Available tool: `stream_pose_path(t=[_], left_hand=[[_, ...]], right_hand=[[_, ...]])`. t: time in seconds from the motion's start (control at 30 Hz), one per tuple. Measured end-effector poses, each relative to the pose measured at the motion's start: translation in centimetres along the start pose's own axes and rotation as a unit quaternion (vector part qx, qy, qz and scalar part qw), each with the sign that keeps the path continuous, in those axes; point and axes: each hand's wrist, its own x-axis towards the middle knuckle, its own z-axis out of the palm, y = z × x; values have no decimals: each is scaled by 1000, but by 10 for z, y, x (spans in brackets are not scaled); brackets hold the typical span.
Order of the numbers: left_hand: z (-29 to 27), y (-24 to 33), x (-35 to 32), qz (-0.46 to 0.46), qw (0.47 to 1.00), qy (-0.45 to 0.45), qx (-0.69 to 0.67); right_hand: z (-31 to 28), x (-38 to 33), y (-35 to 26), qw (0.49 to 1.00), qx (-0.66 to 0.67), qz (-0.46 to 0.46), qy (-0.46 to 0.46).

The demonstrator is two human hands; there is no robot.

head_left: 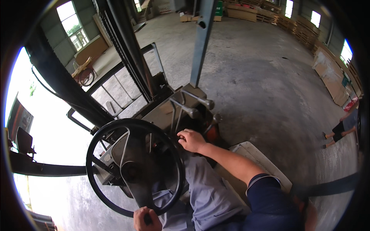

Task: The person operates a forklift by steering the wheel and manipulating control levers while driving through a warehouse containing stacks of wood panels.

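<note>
A black steering wheel point(180, 161) of a forklift stands tilted in front of me. My left hand point(146, 223) is closed at its near rim, round a small dark knob that shows between the fingers. Above my right knee, just right of the rim, is my right hand point(191, 141). Its fingers are loosely curled, and nothing shows in them. Beyond it, several levers with grey knobs point(192, 112) rise from the dashboard point(160, 111); the hand is apart from them.
The dark lift mast point(131, 50) and a blue-grey post point(202, 50) stand ahead. Wooden pallets point(304, 32) and boards point(327, 75) line the hall's right side. A person point(347, 125) is at the far right on the concrete floor point(254, 77). A cart point(86, 75) stands far left.
</note>
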Motion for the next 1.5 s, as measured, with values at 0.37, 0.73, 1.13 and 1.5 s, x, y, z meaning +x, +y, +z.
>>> stream_pose_path(t=[0.37,0.73,1.13,1.5], left_hand=[[10,2,16,-26,997,25,-68],[10,-7,11,-11,995,81,-54],[15,3,9,1,995,99,-5],[17,13,14,2,991,130,-15]], right_hand=[[-114,-144,77,869,-282,249,-320],[-136,-46,-35,989,-63,-67,112],[-147,61,-91,936,-332,-45,-110],[-93,8,-42,980,-185,67,29]])
